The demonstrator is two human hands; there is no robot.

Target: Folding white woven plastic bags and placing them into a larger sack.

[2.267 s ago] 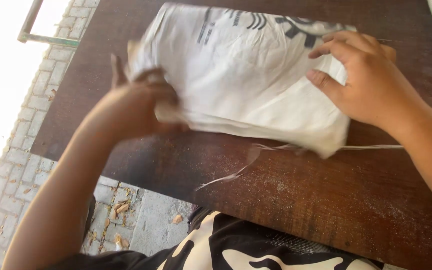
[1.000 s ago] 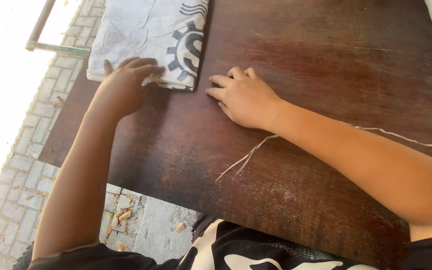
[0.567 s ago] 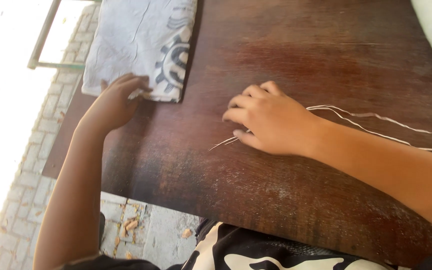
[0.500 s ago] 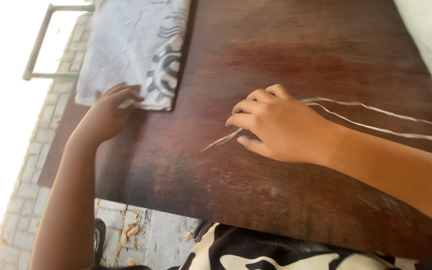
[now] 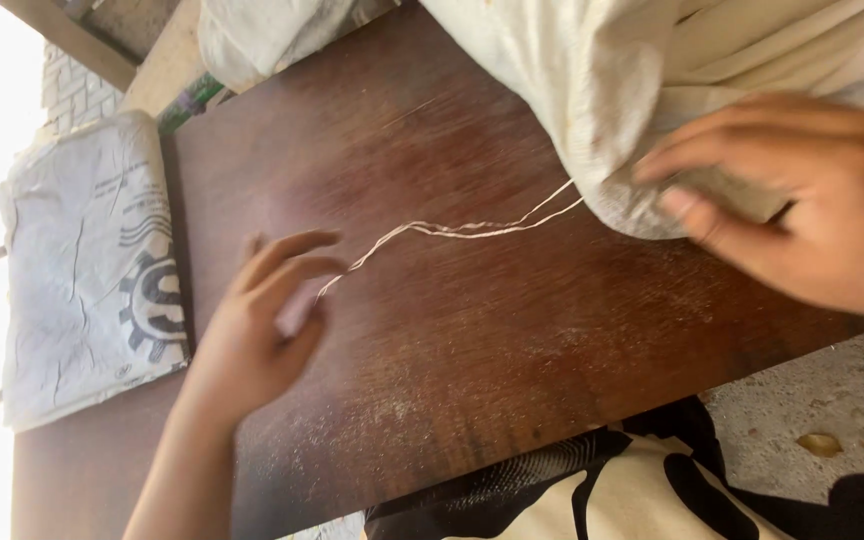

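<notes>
Head view: the right hand point(image 5: 812, 210) grasps one white sack point(image 5: 602, 90) at two o'clock, fingers clenched on its corner as if to drag it. The left hand point(image 5: 257, 335), fingers released, hovers by one loose string point(image 5: 452, 230) trailing from it across the table point(image 5: 452, 370). One folded sack point(image 5: 87, 270) lies flat at nine o'clock.

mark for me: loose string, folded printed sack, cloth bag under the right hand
string point(image 5: 452, 229), head view, middle of the strand on the table.
folded printed sack point(image 5: 82, 270), head view, its flat top face.
cloth bag point(image 5: 592, 90), head view, its bulging side.
</notes>
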